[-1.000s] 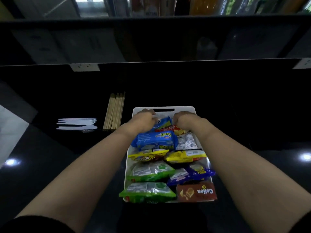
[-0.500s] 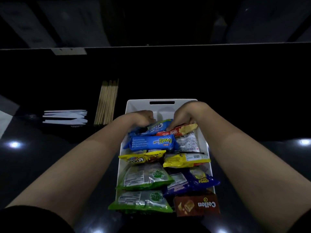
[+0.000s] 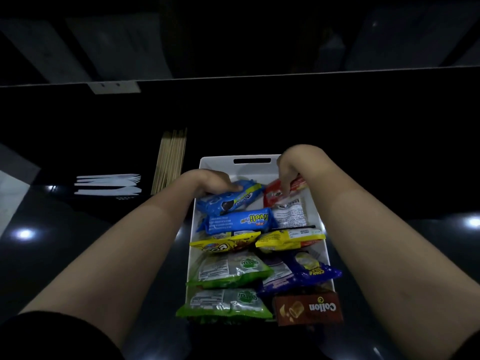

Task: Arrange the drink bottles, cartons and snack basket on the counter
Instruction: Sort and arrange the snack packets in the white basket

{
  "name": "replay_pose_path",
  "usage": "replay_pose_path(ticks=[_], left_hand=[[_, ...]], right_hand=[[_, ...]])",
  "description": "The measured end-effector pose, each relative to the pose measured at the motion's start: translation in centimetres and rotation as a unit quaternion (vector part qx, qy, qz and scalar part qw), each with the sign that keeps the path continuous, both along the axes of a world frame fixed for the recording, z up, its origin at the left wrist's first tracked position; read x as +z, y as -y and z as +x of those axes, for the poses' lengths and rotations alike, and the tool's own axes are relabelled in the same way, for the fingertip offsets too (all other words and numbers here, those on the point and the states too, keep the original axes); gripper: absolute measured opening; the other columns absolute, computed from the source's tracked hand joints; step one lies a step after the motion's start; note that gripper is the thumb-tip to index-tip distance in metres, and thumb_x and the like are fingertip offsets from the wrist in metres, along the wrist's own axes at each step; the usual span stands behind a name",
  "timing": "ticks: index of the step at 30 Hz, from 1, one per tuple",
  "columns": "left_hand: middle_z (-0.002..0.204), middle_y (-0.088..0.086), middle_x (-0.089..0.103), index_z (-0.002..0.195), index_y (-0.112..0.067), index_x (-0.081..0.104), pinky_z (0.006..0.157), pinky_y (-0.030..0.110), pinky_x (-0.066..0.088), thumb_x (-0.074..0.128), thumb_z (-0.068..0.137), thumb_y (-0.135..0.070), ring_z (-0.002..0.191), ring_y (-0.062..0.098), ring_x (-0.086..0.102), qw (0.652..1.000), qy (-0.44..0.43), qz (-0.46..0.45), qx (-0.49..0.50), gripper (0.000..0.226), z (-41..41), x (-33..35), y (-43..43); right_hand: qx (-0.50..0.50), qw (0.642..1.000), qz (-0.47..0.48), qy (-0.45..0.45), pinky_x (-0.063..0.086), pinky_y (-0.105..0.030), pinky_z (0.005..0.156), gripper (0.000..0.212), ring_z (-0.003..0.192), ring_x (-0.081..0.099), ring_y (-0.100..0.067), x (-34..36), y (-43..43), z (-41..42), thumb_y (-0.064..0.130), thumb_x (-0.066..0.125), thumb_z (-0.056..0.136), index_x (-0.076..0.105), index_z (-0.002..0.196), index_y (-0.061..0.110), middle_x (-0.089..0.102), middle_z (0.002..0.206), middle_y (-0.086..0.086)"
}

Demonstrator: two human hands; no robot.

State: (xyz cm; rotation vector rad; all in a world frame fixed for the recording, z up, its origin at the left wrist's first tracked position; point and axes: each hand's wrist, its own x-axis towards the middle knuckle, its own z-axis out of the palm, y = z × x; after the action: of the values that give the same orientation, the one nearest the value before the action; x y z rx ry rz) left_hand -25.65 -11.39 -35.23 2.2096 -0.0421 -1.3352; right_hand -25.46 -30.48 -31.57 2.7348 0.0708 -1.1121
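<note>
A white snack basket (image 3: pixel 220 162) with a slot handle stands on the black counter, filled with several snack packets. My left hand (image 3: pixel 210 181) grips the blue Oreo packet (image 3: pixel 228 201) at the basket's far left. My right hand (image 3: pixel 296 165) reaches down at the far right, its fingers pinching the red packet (image 3: pixel 272 196). Nearer me lie a blue biscuit pack (image 3: pixel 239 220), yellow packets (image 3: pixel 226 244), green bags (image 3: pixel 228 268) and a brown Collon box (image 3: pixel 309 307). No bottles or cartons show.
A bundle of wooden skewers (image 3: pixel 170 159) lies left of the basket. White plastic cutlery (image 3: pixel 107 184) lies further left. A wall socket (image 3: pixel 114 87) sits on the dark back wall. Ceiling lights glare off the glossy counter (image 3: pixel 78 229).
Both hands have shifted inside the basket's far end; the Oreo packet and the red packet are lifted and tilted. The view has tipped downward and closer to the basket.
</note>
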Motion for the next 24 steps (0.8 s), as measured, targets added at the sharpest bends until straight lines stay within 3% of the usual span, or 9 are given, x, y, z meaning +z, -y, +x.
replay_pose_path(ticks=[2,4,7,10,13,17,21,24], left_hand=[[0.098,0.011,0.071,0.1,-0.01,0.063,0.069,0.03,0.055,0.053,0.095,-0.044,0.084,0.023,0.069,1.0,0.015,-0.02,0.006,0.035,-0.2,0.0,-0.2],[0.095,0.005,0.067,0.095,-0.016,0.059,0.064,0.027,0.053,0.062,0.09,-0.043,0.081,0.018,0.065,0.997,0.075,-0.029,0.015,0.027,-0.3,0.1,-0.1],[0.112,0.005,0.061,0.116,-0.016,0.053,0.081,0.033,0.051,0.07,0.083,-0.044,0.1,0.023,0.061,0.983,0.182,0.01,-0.005,0.046,-0.1,0.4,0.8],[0.129,0.005,0.056,0.133,-0.018,0.043,0.092,0.035,0.047,0.071,0.083,-0.04,0.114,0.025,0.055,0.947,0.293,0.066,-0.112,0.062,-0.2,0.6,1.7],[0.128,0.006,0.058,0.133,-0.021,0.045,0.087,0.034,0.048,0.068,0.085,-0.033,0.111,0.025,0.057,0.893,0.382,0.102,-0.215,0.055,-0.9,-0.1,1.7],[0.132,0.008,0.055,0.135,-0.024,0.042,0.093,0.038,0.047,0.065,0.089,-0.028,0.118,0.026,0.054,0.885,0.382,0.071,-0.255,0.052,-2.0,-1.4,1.0],[0.136,0.01,0.051,0.14,-0.021,0.037,0.099,0.038,0.044,0.064,0.088,-0.022,0.123,0.027,0.049,0.886,0.402,0.054,-0.225,0.059,-2.1,-1.6,0.8],[0.134,0.007,0.052,0.136,-0.021,0.045,0.095,0.032,0.041,0.06,0.088,-0.012,0.121,0.025,0.05,0.874,0.429,0.066,-0.217,0.051,-1.8,-1.8,0.7]], right_hand=[[-0.058,0.998,0.004,0.029,0.046,-0.04,0.098,0.055,0.116,0.056,-0.03,0.7,0.3,0.4,0.023,0.072,0.085,0.05,0.134,0.008,0.058,0.121,-0.01],[-0.084,0.989,0.018,0.116,0.044,-0.04,0.098,0.06,0.121,0.052,-0.031,1.3,0.5,0.6,0.023,0.071,0.085,0.045,0.139,0.015,0.055,0.13,-0.01],[-0.076,0.967,0.107,0.217,0.047,-0.04,0.087,0.065,0.114,0.057,-0.034,1.4,0.5,0.7,0.025,0.07,0.085,0.036,0.139,0.022,0.056,0.129,-0.013],[-0.049,0.946,0.21,0.241,0.05,-0.037,0.078,0.048,0.102,0.061,-0.03,0.5,0.0,0.2,0.025,0.068,0.085,0.043,0.127,0.023,0.061,0.119,-0.01],[-0.01,0.95,0.21,0.23,0.049,-0.035,0.085,0.04,0.105,0.059,-0.028,-1.2,0.0,-0.2,0.027,0.064,0.09,0.048,0.127,0.026,0.058,0.125,-0.007],[0.025,0.962,0.16,0.218,0.049,-0.036,0.088,0.04,0.107,0.059,-0.027,-3.9,0.6,-0.6,0.028,0.064,0.091,0.05,0.129,0.028,0.059,0.125,-0.006],[0.021,0.96,0.16,0.23,0.048,-0.038,0.091,0.055,0.114,0.057,-0.03,-6.0,0.7,-1.0,0.014,0.068,0.085,0.046,0.134,0.027,0.056,0.13,-0.009],[0.046,0.953,0.164,0.25,0.048,-0.041,0.094,0.053,0.117,0.054,-0.03,-7.0,0.6,-1.3,0.014,0.063,0.089,0.045,0.138,0.026,0.049,0.134,-0.007]])
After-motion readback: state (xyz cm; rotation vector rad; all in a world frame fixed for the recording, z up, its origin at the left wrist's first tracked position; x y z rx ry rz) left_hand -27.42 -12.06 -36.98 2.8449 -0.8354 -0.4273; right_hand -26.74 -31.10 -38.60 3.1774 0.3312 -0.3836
